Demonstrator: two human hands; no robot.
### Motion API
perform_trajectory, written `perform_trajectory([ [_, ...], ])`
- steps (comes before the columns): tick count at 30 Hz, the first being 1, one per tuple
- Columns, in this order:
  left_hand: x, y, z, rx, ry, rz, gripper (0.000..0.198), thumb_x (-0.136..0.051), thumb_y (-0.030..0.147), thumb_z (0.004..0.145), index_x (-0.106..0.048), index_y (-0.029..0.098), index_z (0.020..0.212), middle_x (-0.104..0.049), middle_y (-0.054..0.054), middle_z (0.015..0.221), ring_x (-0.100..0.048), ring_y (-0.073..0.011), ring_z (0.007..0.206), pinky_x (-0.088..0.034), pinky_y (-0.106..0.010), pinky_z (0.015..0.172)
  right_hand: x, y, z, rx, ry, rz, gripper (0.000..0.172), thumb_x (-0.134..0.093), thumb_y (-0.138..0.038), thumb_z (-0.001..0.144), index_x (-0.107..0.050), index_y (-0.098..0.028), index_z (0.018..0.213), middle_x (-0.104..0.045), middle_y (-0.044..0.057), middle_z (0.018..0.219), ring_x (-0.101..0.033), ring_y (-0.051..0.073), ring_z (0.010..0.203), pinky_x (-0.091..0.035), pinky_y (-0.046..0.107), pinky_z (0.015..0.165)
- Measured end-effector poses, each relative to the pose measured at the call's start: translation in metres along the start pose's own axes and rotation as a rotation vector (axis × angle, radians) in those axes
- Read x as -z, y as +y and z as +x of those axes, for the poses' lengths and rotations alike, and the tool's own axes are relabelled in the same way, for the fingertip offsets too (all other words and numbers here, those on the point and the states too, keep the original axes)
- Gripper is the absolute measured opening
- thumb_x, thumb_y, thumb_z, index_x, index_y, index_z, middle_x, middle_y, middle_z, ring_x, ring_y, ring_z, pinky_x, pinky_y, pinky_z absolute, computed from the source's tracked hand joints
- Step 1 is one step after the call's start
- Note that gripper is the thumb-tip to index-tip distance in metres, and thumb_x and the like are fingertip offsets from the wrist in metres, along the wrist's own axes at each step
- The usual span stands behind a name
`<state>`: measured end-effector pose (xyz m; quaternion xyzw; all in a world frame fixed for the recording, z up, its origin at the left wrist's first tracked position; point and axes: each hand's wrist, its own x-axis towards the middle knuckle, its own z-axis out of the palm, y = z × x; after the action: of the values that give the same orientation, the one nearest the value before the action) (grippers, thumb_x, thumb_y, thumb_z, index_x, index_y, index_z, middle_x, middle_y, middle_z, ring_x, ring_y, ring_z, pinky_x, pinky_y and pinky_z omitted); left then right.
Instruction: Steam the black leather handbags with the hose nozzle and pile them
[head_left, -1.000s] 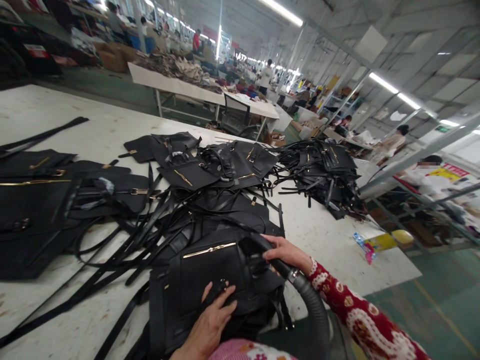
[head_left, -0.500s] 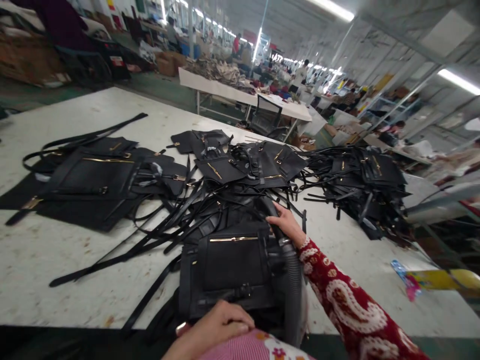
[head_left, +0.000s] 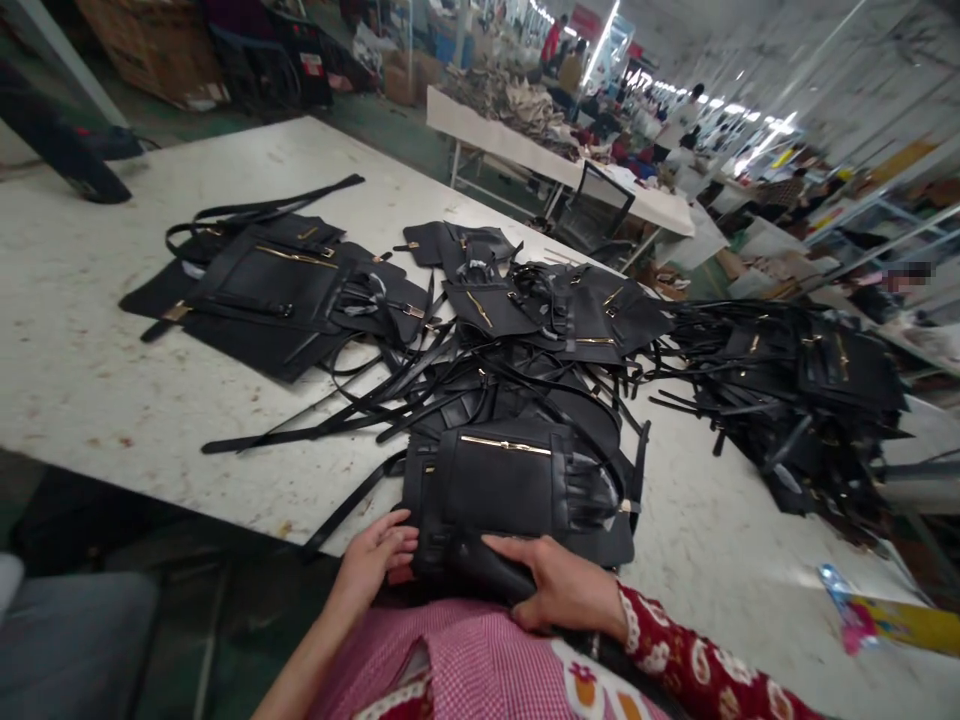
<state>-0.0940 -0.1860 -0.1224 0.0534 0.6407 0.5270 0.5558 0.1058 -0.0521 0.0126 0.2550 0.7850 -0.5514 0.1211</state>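
Right now, a black bag (head_left: 502, 490) is lying at lower centre, its near end reaching the front edge of the table (head_left: 90, 370), close against the person's checked apron (head_left: 487, 655). The right hand (head_left: 574, 590) is curling around a black tube (head_left: 487, 565) over that near end, index finger stretching along it. The left hand (head_left: 375, 555) is resting at the bag's left edge, fingers loosely bent; whether they are pinching it, I cannot tell. Pale tabletop is stretching along the left and in a strip right of the bag, while straps (head_left: 300, 437) are crowding its upper side. Another bag (head_left: 262, 320) is lying left of centre, and a heap of bags (head_left: 795, 400) is filling the right. Brown specks are marking the surface. Beyond, a mesh chair (head_left: 596, 210) is standing beside a second table (head_left: 667, 210) at upper right.
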Motion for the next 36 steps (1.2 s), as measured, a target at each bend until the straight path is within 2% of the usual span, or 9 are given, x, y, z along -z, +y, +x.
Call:
perform_trajectory([
  [3,-0.001,0.0,0.003,-0.004,-0.016,0.002,0.05,-0.062,0.037,0.061,-0.055,0.01,0.103,-0.066,-0.009,0.081,-0.062,-0.0176,0.07,-0.05,-0.028,0.062,-0.009,0.002,0.016,0.031,-0.012,-0.061,0.072,-0.066,-0.01,0.059,-0.047,-0.03,0.125,-0.064,-0.006,0.092,-0.06,0.02,0.075,-0.045,0.022,0.064],
  [8,0.018,0.006,0.007,-0.093,0.041,0.02,0.048,-0.061,0.042,0.064,-0.059,0.009,0.099,-0.067,-0.011,0.084,-0.062,-0.0189,0.075,-0.049,-0.029,0.067,-0.022,0.011,0.045,0.109,0.031,0.016,0.074,-0.069,-0.014,0.059,-0.044,-0.026,0.128,-0.058,-0.001,0.113,-0.056,0.024,0.097,-0.042,0.03,0.086],
  [11,0.032,0.011,0.006,-0.172,0.149,0.029,0.048,-0.063,0.042,0.062,-0.06,0.01,0.097,-0.067,-0.01,0.085,-0.062,-0.0203,0.079,-0.049,-0.031,0.072,-0.016,0.015,0.044,0.13,0.182,0.2,0.072,-0.067,-0.013,0.062,-0.042,-0.025,0.128,-0.053,0.0,0.122,-0.051,0.024,0.105,-0.036,0.035,0.095],
  [14,0.033,0.019,0.006,-0.196,0.166,-0.006,0.05,-0.064,0.045,0.061,-0.059,0.01,0.098,-0.067,-0.01,0.085,-0.062,-0.0207,0.08,-0.048,-0.032,0.073,-0.002,0.018,0.031,0.091,0.353,0.32,0.073,-0.064,-0.012,0.063,-0.039,-0.024,0.13,-0.051,0.001,0.123,-0.051,0.024,0.104,-0.038,0.037,0.094],
  [18,0.007,0.037,0.024,-0.185,0.071,-0.015,0.052,-0.068,0.043,0.057,-0.06,0.011,0.097,-0.066,-0.009,0.088,-0.061,-0.0193,0.083,-0.047,-0.03,0.074,0.008,0.023,0.011,0.01,0.47,0.321,0.072,-0.065,-0.014,0.062,-0.042,-0.023,0.129,-0.05,0.003,0.123,-0.05,0.027,0.105,-0.042,0.04,0.091],
  [24,-0.053,0.078,0.086,-0.136,-0.051,-0.037,0.039,-0.071,0.038,0.053,-0.065,0.009,0.079,-0.065,-0.007,0.067,-0.06,-0.0184,0.062,-0.046,-0.029,0.059,-0.002,0.03,-0.008,0.016,0.543,0.457,0.07,-0.065,-0.014,0.063,-0.04,-0.021,0.128,-0.052,0.004,0.122,-0.049,0.026,0.109,-0.038,0.039,0.095],
  [27,-0.075,0.091,0.106,-0.108,-0.107,-0.075,0.035,-0.071,0.037,0.053,-0.064,0.008,0.073,-0.065,-0.008,0.063,-0.06,-0.0195,0.06,-0.046,-0.032,0.059,0.001,0.03,-0.019,0.025,0.596,0.502,0.07,-0.065,-0.014,0.065,-0.038,-0.02,0.129,-0.053,0.006,0.122,-0.048,0.026,0.11,-0.038,0.039,0.095],
  [32,-0.088,0.082,0.088,-0.129,-0.267,-0.096,0.036,-0.07,0.025,0.054,-0.064,0.01,0.086,-0.068,-0.008,0.075,-0.062,-0.019,0.066,-0.047,-0.031,0.066,0.014,0.023,-0.039,-0.038,0.662,0.557,0.073,-0.065,-0.018,0.066,-0.032,-0.019,0.132,-0.057,0.008,0.114,-0.054,0.028,0.102,-0.043,0.04,0.087],
  [36,-0.086,0.061,0.062,-0.16,-0.42,-0.138,0.043,-0.065,0.024,0.061,-0.06,0.012,0.102,-0.068,-0.007,0.086,-0.062,-0.0203,0.074,-0.048,-0.033,0.072,0.024,0.009,-0.039,-0.007,0.668,0.512,0.071,-0.065,-0.016,0.066,-0.037,-0.022,0.131,-0.052,0.005,0.121,-0.046,0.026,0.112,-0.035,0.037,0.096],
])
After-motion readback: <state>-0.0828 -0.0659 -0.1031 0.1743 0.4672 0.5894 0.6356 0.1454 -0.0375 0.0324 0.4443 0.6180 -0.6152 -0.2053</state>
